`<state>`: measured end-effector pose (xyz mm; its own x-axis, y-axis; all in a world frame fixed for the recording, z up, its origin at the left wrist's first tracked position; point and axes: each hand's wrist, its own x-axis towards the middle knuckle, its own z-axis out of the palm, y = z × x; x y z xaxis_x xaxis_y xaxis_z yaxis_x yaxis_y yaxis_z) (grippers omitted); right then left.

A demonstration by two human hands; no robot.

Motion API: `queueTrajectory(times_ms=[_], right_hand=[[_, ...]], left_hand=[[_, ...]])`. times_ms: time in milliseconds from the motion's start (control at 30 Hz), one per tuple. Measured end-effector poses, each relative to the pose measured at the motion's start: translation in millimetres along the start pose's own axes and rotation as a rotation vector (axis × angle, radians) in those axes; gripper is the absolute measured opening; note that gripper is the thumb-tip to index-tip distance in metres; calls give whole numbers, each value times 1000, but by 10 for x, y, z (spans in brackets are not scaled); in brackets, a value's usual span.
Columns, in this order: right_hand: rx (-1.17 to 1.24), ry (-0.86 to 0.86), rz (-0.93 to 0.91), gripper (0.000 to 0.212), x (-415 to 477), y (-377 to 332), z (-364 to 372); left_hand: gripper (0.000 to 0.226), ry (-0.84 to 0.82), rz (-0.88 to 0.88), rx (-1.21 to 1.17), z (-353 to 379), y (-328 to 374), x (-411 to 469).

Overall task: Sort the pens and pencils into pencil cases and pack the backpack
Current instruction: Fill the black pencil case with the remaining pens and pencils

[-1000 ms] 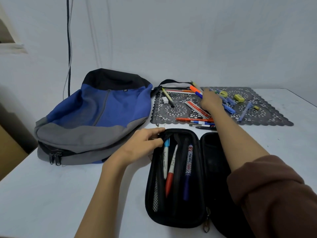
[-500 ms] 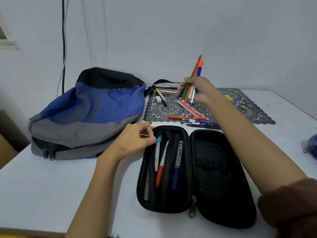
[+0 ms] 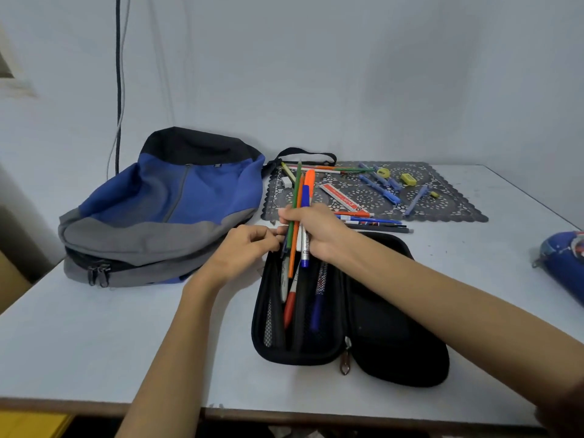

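A black pencil case [image 3: 388, 349] lies open on the white table [image 3: 94, 343], with several pens under the elastic of its left half. My right hand [image 3: 319, 230] grips a bundle of pens and pencils [image 3: 300, 197], green, orange and blue, held upright with the lower tips over the case's top end. My left hand [image 3: 249, 245] pinches the case's top left rim, fingers closed beside the bundle. More pens and pencils [image 3: 379, 188] lie on the dark lace mat [image 3: 455, 210] behind. The blue and grey backpack [image 3: 158, 210] lies at the left.
A blue pencil case [image 3: 565, 260] shows at the right edge. Yellow sharpeners and erasers [image 3: 407, 179] and a red-white ruler box [image 3: 343, 199] rest on the mat. Cables [image 3: 119, 74] hang down the wall behind the backpack. The table's front edge is close to me.
My right hand picked a bundle of pens and pencils off the mat, lifted it, and brought it down to the top of the open case. My left hand stayed on the case's rim.
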<state>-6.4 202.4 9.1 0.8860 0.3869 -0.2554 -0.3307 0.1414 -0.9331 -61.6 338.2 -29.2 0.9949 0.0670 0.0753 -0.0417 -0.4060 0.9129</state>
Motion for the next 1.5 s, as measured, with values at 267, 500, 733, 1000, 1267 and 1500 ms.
queueTrajectory(times_ms=[267, 500, 733, 1000, 1267, 1500], right_hand=[[115, 75, -78, 18, -55, 61, 100], [47, 111, -131, 29, -75, 157, 70], [177, 75, -101, 18, -89, 96, 18], [207, 41, -94, 13, -118, 83, -4], [180, 4, -38, 18, -89, 45, -49], [218, -15, -56, 13, -111, 73, -77]], left_hand=[[23, 26, 22, 78, 8, 28, -29], [24, 15, 28, 41, -13, 0, -25], [28, 10, 15, 4, -20, 23, -24], [20, 14, -29, -27, -8, 49, -44], [23, 9, -9, -24, 6, 40, -36], [29, 2, 5, 15, -22, 27, -18]])
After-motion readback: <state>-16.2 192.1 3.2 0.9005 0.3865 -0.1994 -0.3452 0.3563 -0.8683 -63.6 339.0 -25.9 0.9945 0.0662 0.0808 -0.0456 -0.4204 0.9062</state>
